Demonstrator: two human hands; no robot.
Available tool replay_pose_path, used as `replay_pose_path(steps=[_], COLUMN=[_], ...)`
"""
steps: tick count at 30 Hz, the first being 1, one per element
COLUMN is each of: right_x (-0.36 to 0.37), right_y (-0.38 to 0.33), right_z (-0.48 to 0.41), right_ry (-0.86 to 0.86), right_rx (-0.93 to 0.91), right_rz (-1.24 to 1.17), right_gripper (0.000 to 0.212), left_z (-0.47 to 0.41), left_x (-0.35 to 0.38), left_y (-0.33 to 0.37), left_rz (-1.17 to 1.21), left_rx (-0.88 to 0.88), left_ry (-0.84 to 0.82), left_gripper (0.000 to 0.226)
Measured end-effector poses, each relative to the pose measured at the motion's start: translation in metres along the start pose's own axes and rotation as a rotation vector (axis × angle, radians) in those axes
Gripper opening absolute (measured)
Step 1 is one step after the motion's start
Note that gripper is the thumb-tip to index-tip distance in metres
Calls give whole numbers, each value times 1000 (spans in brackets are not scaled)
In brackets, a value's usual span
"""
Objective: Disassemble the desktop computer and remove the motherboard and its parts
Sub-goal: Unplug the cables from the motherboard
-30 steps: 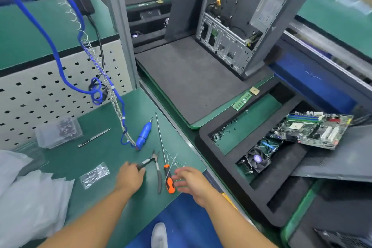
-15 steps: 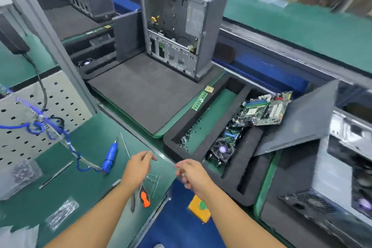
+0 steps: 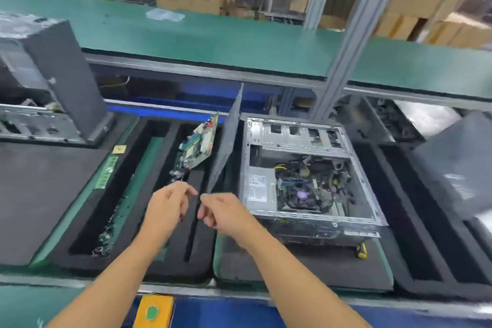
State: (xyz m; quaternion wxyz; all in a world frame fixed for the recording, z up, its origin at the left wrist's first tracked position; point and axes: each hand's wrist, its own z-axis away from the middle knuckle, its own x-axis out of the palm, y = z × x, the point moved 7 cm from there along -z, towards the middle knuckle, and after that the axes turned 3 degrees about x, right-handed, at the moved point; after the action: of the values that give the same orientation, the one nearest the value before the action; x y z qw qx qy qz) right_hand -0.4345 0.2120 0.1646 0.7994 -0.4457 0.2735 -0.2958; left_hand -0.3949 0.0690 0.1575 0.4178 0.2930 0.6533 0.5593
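An open desktop case [image 3: 308, 176] lies on its side on a dark foam pad, right of centre. Its motherboard, cooler fan [image 3: 302, 194] and cables show inside. A grey side panel [image 3: 226, 141] leans upright against its left wall. A removed motherboard [image 3: 198, 148] stands tilted in the black foam tray [image 3: 87, 224] to the left. My left hand [image 3: 166, 210] and my right hand [image 3: 225, 214] hover close together over the tray's right edge, fingers loosely curled, holding nothing, short of the case.
A second empty case [image 3: 53, 82] stands at the far left on a foam pad. A RAM stick [image 3: 106, 172] and a small chip [image 3: 119, 149] lie by the tray. A yellow-handled screwdriver [image 3: 361, 250] lies before the open case. A metal post [image 3: 343, 56] rises behind.
The view has swung right, away from the tool bench with pliers and screwdriver, to the conveyor. Both hands left the tools and now hover empty near the lying case.
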Motion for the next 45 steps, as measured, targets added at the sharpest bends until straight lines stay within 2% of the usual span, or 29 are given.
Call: replay_pose_path(steps=[8,13,16,20,25,29,31,34,37,40,45], right_x=[-179,-264,-302,-316,-314,-321,-323,-327,-340,-346,-346], right_y=[8,49,81,112,108,81,71,67,69,66,78], right_z=[58,79,80,64,39,24,17,0,-14,-27,-29], right_ry=[239,400,469,474,533,713,825,868,855,829,939], right_rx=[-128,-94,-14,72,16,-113,-113,46,239,347,366], right_rz=[-108,-17,48,76,96,232,385,625,562,630,441], right_gripper=[37,28,23,19,29,33,36,41,32,33,25], left_z=[-21,-32,-33,-31,-39,-40,-38,-29,-30,-45,-71], left_x=[186,285,317,332,336,341,345,353,358,360,371], left_y=[88,80,60,37,35,32,34,34,23,16,9], left_rz=[3,-364,-555,-691,-711,-628,-550,-573,-623,-512,-295], left_rx=[199,253,227,177,194,196,220,284,246,120,2], left_ry=[-301,-454,-467,-467,-465,-502,-525,-623,-698,-655,-632], left_gripper=[34,14,20,10,20,28,31,31,37,35,30])
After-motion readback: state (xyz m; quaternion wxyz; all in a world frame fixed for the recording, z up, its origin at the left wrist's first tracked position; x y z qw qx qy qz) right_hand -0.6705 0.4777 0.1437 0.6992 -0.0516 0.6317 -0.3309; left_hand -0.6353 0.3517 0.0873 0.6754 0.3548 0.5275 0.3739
